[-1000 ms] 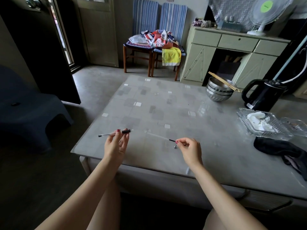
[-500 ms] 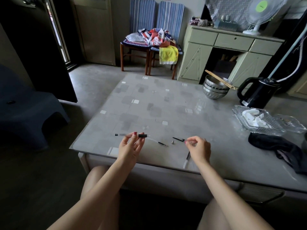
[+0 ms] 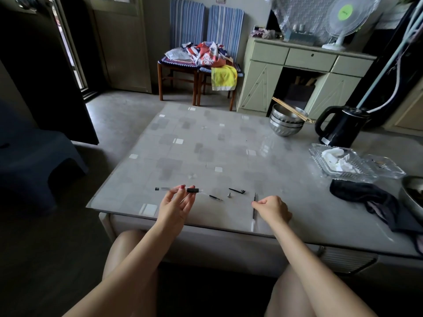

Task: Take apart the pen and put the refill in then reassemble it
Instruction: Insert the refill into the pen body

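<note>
My left hand [image 3: 176, 208] pinches a clear pen barrel [image 3: 170, 189] with a black grip, level above the table's front. A thin refill [image 3: 215, 197] with a dark tip lies at the barrel's right end; whether it sits inside is unclear. To its right rest a small metal tip cone [image 3: 229, 195] and a black cap [image 3: 237, 191]. A second refill [image 3: 253, 216] lies pointing toward the front edge. My right hand [image 3: 273, 209] is curled beside it, fingertips pinched on its upper part.
The grey patterned table [image 3: 206, 152] carries stacked steel bowls with chopsticks [image 3: 286, 123], a black kettle [image 3: 341, 128], a glass tray with tissue [image 3: 338, 164] and a dark cloth [image 3: 366, 197] along its right side. Two chairs [image 3: 201, 65] stand beyond the far edge.
My right hand let go of the first refill, which now lies by the barrel's end, and moved right onto the second refill. My left hand carried the barrel rightward.
</note>
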